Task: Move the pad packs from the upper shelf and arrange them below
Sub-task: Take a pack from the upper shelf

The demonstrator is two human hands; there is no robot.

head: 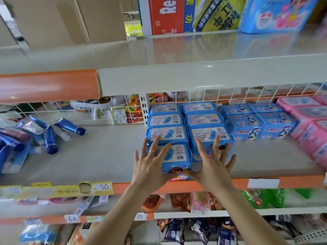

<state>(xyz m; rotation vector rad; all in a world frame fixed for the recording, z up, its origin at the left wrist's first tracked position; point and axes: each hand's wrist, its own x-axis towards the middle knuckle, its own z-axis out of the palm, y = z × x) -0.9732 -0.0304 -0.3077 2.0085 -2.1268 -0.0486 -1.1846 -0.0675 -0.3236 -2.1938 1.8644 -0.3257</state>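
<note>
Head view: left hand [152, 165] is laid flat on the front pad pack [180, 161] of the L column, fingers spread wide, nothing gripped. Right hand [212, 165] is spread wide too, fingertips pressed to the nearest pack of the R column [208, 135]. Both columns of blue packs are lined up touching on the middle shelf [106, 156], under the upper shelf [194, 75]. More blue packs [254, 124] are seen just beside, R, w/ pink packs [309, 131] beyond. Blue tubes [51, 137] are scattered well apart, L. Boxes [166, 15] are stood at the upper shelf's back.
</note>
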